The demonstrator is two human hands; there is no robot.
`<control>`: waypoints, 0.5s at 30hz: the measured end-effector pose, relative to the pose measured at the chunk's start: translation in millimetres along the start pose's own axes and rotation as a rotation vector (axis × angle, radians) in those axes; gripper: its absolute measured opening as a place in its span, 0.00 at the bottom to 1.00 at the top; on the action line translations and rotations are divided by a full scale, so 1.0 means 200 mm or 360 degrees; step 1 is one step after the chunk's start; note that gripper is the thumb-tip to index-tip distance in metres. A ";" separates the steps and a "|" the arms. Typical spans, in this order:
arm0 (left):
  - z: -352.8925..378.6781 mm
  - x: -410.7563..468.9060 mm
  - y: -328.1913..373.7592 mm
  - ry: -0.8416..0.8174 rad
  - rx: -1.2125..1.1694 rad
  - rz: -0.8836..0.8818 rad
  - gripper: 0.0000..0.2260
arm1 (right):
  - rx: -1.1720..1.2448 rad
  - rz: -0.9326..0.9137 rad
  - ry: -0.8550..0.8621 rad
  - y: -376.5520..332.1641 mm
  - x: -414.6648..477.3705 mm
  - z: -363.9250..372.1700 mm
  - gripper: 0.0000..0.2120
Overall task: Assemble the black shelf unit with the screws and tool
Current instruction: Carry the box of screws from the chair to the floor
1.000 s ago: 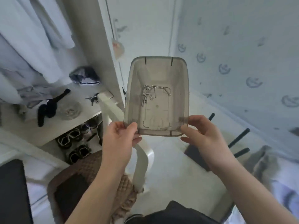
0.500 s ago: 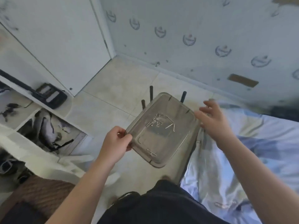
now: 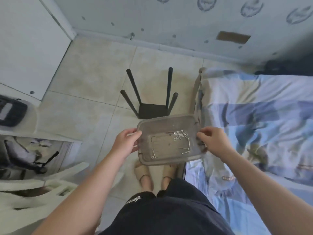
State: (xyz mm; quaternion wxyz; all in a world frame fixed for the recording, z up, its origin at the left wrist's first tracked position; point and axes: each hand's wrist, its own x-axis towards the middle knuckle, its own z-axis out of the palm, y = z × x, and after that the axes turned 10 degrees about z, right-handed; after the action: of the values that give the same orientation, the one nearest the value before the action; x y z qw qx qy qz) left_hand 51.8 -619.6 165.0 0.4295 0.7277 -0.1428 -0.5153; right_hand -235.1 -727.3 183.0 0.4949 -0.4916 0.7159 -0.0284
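While aloft, screw tray (image 3: 160, 162) between left hand (image 3: 126, 143) and right hand (image 3: 215, 143).

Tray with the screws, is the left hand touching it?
Touching. The head view shows the left hand gripping the tray at its left edge, thumb over the rim and fingers underneath.

Tray (image 3: 156, 128) held by left hand (image 3: 126, 143), right hand (image 3: 214, 142)

Beige tiled floor (image 3: 88, 68) meets a pale emblem-printed wall (image 3: 169, 19); white cabinet door (image 3: 25, 48) at left, bed (image 3: 262, 116) with blue patchwork bedding at right.
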 end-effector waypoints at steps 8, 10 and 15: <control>-0.03 0.36 -0.52 -0.0130 0.0505 -0.0153 0.16 | 0.0148 0.0446 0.0028 0.31 0.24 0.54 0.04; -0.05 0.48 -0.66 -0.0110 0.0593 -0.0171 0.17 | 0.0118 0.0526 -0.0019 0.38 0.36 0.70 0.04; -0.04 0.85 -1.02 -0.0108 0.0669 -0.0182 0.18 | 0.0028 0.0703 -0.0079 0.58 0.77 1.07 0.10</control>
State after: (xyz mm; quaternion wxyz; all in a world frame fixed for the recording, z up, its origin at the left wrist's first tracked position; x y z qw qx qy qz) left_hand 83.7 -606.7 -98.5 0.2335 0.7904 -0.2199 -0.5219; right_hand -160.4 -685.0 -91.5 0.5109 -0.3193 0.7934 0.0867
